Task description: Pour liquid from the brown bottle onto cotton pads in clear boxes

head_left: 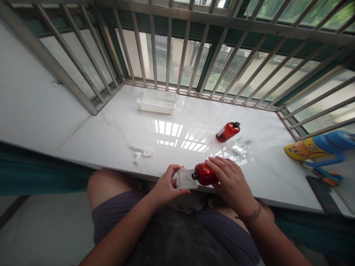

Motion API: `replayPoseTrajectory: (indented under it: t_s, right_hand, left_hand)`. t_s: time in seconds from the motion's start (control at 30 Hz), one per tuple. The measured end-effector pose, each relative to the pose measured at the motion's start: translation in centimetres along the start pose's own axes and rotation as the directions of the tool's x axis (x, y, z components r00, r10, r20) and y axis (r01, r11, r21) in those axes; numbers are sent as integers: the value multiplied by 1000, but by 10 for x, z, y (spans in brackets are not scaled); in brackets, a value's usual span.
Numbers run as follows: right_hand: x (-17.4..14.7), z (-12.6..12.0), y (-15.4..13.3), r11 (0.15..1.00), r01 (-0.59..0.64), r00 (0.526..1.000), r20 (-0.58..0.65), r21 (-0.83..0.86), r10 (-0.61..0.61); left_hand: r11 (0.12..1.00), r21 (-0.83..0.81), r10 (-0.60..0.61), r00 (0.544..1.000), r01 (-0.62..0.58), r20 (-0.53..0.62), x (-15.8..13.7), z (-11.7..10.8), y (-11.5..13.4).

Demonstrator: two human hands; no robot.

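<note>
My left hand (pixel 168 186) grips a small clear plastic box (pixel 186 178) by its left side, just over the counter's front edge. In my right hand (pixel 232 183) is a red bottle (pixel 204 174), tipped on its side with its dark neck pointing left at the box. The neck overlaps the box's right side; whether they touch I cannot tell. No flow of liquid can be made out. A second red bottle (pixel 227 132) with a black top stands beyond my right hand. Beside it lies a clear plastic piece (pixel 243 147).
A white perforated basket (pixel 156 108) sits at the back of the white counter (pixel 91 138). Crumpled white tissue (pixel 141 152) lies to the left. On the right are a yellow and blue tumbler (pixel 313 147) and a dark flat object (pixel 318 194). Metal bars (pixel 168 55) line the window.
</note>
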State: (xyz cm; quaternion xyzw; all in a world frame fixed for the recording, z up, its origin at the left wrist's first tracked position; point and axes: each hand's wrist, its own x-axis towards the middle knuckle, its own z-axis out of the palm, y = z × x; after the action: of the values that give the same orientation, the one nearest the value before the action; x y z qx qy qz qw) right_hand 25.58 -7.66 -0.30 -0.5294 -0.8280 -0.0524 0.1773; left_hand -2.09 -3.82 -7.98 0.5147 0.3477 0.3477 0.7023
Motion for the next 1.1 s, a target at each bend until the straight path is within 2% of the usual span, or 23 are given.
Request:
replayPoseTrajectory:
  t_s: [0.1,0.2,0.33,0.5,0.6,0.8,0.93,1.1]
  right_hand:
    - [-8,15,2,985,-106,993,-44,137,113]
    - [-17,32,4,918,-232,959,-82,321,271]
    - [-28,55,11,804,-361,883,-105,472,458]
    - [-38,76,20,603,-501,765,-9,621,644]
    - [-37,82,20,547,-513,730,1,662,684]
    - [-26,88,16,436,-522,707,85,733,702]
    - [-19,92,17,442,-518,716,89,732,692]
    - [-16,98,18,479,-514,741,88,711,665]
  left_hand:
    - [1000,-9,-2,1000,2,-17,0,-2,3]
    - [1000,-14,-2,1000,1,-31,2,-7,4]
    - [999,33,26,998,-24,-64,7,-17,5]
    - [985,170,53,991,-31,-124,20,-31,7]
    - [968,250,75,986,-37,-148,29,-37,7]
    - [876,479,146,977,-56,-154,45,-42,12]
    - [797,604,114,983,-4,-144,53,-43,19]
    - [790,613,102,988,-10,-115,60,-47,16]
